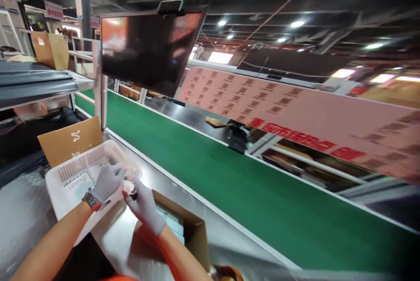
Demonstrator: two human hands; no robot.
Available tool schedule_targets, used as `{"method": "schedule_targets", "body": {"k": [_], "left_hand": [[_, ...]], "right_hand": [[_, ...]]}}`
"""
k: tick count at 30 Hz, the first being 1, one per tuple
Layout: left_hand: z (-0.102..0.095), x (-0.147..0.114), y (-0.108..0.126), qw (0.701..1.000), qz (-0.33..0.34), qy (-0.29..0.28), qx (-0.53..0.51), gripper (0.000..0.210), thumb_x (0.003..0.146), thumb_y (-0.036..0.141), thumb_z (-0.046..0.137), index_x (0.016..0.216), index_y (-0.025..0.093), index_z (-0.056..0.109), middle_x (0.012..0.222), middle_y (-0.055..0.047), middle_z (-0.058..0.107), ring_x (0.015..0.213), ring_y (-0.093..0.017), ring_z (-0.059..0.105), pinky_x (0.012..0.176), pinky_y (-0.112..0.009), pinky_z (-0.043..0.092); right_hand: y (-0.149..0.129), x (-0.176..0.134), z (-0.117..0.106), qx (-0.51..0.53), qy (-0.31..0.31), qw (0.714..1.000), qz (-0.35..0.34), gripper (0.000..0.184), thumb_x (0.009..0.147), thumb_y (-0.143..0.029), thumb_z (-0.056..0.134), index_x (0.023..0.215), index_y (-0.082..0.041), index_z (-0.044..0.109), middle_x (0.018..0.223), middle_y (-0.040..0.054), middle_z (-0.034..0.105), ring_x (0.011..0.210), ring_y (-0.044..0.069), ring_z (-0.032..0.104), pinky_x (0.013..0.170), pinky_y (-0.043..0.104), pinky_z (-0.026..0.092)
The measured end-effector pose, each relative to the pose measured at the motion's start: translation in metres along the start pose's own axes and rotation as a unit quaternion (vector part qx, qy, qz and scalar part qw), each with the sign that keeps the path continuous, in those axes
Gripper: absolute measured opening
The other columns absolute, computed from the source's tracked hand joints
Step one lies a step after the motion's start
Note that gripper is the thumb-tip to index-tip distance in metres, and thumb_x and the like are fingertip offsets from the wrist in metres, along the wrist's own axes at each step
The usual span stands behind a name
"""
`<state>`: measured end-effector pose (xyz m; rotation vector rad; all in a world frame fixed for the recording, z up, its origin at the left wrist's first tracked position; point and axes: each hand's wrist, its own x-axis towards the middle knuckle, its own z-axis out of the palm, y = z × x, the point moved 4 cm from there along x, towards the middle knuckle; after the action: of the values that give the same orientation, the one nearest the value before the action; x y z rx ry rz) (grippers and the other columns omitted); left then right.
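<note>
— What's around you, counted, biggest first?

— One green conveyor belt (229,176) running past me. One long pink banner (295,110) with red lettering beyond it. One dark monitor (147,49) hanging above the belt. One steel surface (114,233) in front of me. Then one white plastic basket (65,176) on that surface, and one open cardboard box (193,233) beside it, nearer the belt. One flat piece of cardboard (70,139) stands behind the basket.

— And your hands?

— Two, both in pale grey gloves. A watch (91,199) sits on my left wrist. My left hand (108,181) and right hand (142,202) are brought close together, both pinching one small item (130,188).

— What does that item look like?

— Small, roundish, pale with a dark end; it's too blurred to name more closely.

— Where is it?

— Held in the air over the basket's near edge, between the basket and the box, touching only my fingers.
</note>
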<state>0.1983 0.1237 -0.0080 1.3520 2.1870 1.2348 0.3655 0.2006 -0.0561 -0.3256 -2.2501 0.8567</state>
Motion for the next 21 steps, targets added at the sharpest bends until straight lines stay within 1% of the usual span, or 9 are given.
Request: {"method": "schedule_targets", "body": {"k": [3,8,10,13,15,16,18,19,21], "left_hand": [[0.011,-0.006,0.032,0.997,0.028,-0.031,0.06,0.042,0.115,0.036,0.049,0.079,0.024,0.068,0.081,-0.007,0.078,0.076,-0.022,0.063,0.074,-0.037,0.03],[0.035,-0.017,0.078,0.995,0.05,-0.067,0.05,0.048,0.119,0.038,0.048,0.082,0.024,0.075,0.08,-0.008,0.08,0.074,-0.022,0.065,0.074,-0.036,0.034],[0.052,-0.02,0.09,0.993,0.065,-0.072,0.072,0.043,0.118,0.033,0.051,0.088,0.024,0.08,0.085,-0.009,0.083,0.079,-0.023,0.069,0.076,-0.035,0.036],[0.078,-0.021,0.097,0.989,0.07,-0.075,0.104,0.039,0.118,0.032,0.054,0.094,0.024,0.084,0.088,-0.008,0.085,0.083,-0.023,0.072,0.076,-0.034,0.036],[0.091,-0.02,0.098,0.991,0.068,-0.072,0.088,0.041,0.119,0.033,0.053,0.093,0.023,0.084,0.088,-0.007,0.084,0.083,-0.022,0.071,0.076,-0.034,0.036],[0.096,-0.018,0.098,0.993,0.066,-0.064,0.068,0.043,0.119,0.034,0.052,0.091,0.022,0.083,0.086,-0.007,0.083,0.082,-0.022,0.07,0.077,-0.034,0.037],[0.103,-0.015,0.099,0.997,0.059,-0.049,0.008,0.044,0.117,0.035,0.053,0.084,0.021,0.078,0.082,-0.006,0.08,0.081,-0.022,0.068,0.078,-0.035,0.04],[0.108,-0.013,0.1,0.997,0.056,-0.047,-0.028,0.045,0.115,0.036,0.053,0.079,0.021,0.075,0.079,-0.006,0.077,0.081,-0.021,0.067,0.078,-0.035,0.042],[0.121,-0.012,0.107,0.992,0.056,-0.06,-0.096,0.044,0.111,0.04,0.055,0.074,0.021,0.069,0.075,-0.004,0.072,0.079,-0.021,0.065,0.077,-0.035,0.044]], "right_hand": [[0.0,-0.01,-0.021,-0.067,-0.053,0.996,0.015,0.035,0.1,-0.035,0.072,0.134,-0.025,0.075,0.11,0.0082,0.091,0.085,0.024,0.081,0.079,0.035,0.061],[0.001,-0.026,-0.062,-0.02,-0.046,0.97,0.238,0.032,0.106,-0.036,0.064,0.135,-0.025,0.07,0.105,0.0058,0.091,0.084,0.023,0.081,0.072,0.031,0.054],[-0.004,-0.032,-0.076,-0.089,-0.076,0.95,0.289,0.029,0.108,-0.036,0.064,0.133,-0.024,0.072,0.109,0.0079,0.093,0.092,0.025,0.084,0.074,0.031,0.051],[-0.017,-0.041,-0.102,-0.241,-0.162,0.907,0.305,0.029,0.112,-0.04,0.063,0.128,-0.021,0.078,0.116,0.0147,0.094,0.104,0.031,0.087,0.078,0.035,0.045],[-0.026,-0.049,-0.122,-0.274,-0.187,0.894,0.3,0.04,0.119,-0.046,0.052,0.119,-0.02,0.083,0.117,0.0177,0.094,0.107,0.032,0.087,0.079,0.037,0.043],[-0.029,-0.053,-0.133,-0.27,-0.184,0.897,0.299,0.045,0.121,-0.048,0.049,0.119,-0.021,0.084,0.115,0.0174,0.094,0.107,0.032,0.087,0.079,0.037,0.043],[-0.033,-0.063,-0.154,-0.253,-0.147,0.905,0.308,0.047,0.119,-0.055,0.055,0.136,-0.021,0.083,0.109,0.0149,0.094,0.106,0.032,0.087,0.08,0.037,0.044],[-0.032,-0.068,-0.164,-0.251,-0.121,0.907,0.316,0.054,0.114,-0.06,0.064,0.15,-0.021,0.078,0.108,0.0139,0.093,0.105,0.033,0.087,0.081,0.037,0.046],[-0.026,-0.079,-0.178,-0.264,-0.072,0.903,0.333,0.084,0.1,-0.065,0.083,0.167,-0.018,0.066,0.111,0.0149,0.093,0.106,0.036,0.086,0.083,0.037,0.05]]}}
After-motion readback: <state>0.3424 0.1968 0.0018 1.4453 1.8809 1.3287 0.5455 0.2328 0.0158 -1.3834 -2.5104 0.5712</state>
